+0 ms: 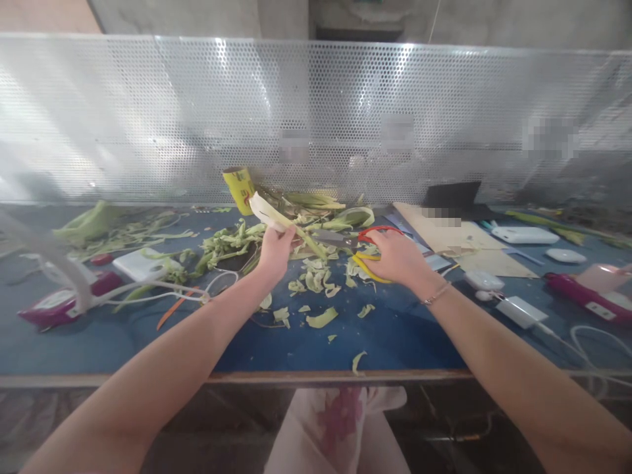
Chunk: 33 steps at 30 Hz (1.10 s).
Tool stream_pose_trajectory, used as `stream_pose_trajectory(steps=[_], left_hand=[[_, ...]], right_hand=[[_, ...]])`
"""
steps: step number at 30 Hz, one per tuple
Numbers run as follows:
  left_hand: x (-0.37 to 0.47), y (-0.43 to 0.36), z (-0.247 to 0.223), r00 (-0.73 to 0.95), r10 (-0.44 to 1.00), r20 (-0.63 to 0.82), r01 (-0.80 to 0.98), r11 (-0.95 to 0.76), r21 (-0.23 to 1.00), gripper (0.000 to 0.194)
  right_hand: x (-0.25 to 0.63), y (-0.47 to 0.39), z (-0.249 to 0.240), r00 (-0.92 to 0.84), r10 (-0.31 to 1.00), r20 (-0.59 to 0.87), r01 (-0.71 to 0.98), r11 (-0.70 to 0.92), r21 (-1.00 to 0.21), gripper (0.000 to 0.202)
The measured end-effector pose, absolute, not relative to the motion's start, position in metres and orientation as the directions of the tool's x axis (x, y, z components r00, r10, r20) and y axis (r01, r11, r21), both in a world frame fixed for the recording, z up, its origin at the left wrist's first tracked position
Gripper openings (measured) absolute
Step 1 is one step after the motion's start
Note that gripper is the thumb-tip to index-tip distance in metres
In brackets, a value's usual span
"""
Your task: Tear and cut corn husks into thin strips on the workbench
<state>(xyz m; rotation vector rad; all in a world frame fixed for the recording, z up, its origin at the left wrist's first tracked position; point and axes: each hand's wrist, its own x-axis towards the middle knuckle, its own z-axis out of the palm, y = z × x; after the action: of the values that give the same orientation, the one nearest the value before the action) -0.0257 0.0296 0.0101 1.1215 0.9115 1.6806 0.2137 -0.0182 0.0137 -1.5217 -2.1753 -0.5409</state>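
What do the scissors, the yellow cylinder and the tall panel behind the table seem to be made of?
Scissors: grey blades look like metal, dull sheen; red and yellow handles, probably plastic, evenly coloured. Yellow cylinder: printed surface, card or thin metal; cannot tell. Panel: likely metal, silvery, with small holes and bright streaks of reflection.

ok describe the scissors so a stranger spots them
Above the blue table, before the perforated screen, find the right grip. It holds the scissors, blades pointing toward the pale stalk in the left grip. Their red and yellow handles set them apart from the green scraps nearby.
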Motion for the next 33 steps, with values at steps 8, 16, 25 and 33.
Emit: stream_pose_trajectory(steps=[8, 16, 25, 33], left_hand=[[-0.030, 0.032, 0.001, -0.224, 0.871, 0.438, 0.034, -0.442, 0.896, 0.022], [-0.032, 0.034, 0.000, -0.250, 0.880, 0.405, 0.044, -0.407, 0.912, 0.020], [-0.036, 0.039, -0.004, -0.255, 0.880, 0.401, 0.155, -0.372, 0.915, 0.021], [-0.039, 0.042, -0.006, -0.283, 0.871, 0.400, 0.181, -0.361, 0.915, 0.020]], right_hand=[[0.203, -0.022, 0.013, -0.320, 0.773, 0.547, 0.944, 0.307, 0.119, 0.044], [0.205, -0.021, 0.013, -0.393, 0.753, 0.528, 0.918, 0.357, 0.174, 0.040], [0.208, -0.018, 0.014, -0.408, 0.760, 0.507, 0.912, 0.360, 0.195, 0.036], [0.208, -0.021, 0.017, -0.382, 0.777, 0.500, 0.924, 0.333, 0.188, 0.033]])
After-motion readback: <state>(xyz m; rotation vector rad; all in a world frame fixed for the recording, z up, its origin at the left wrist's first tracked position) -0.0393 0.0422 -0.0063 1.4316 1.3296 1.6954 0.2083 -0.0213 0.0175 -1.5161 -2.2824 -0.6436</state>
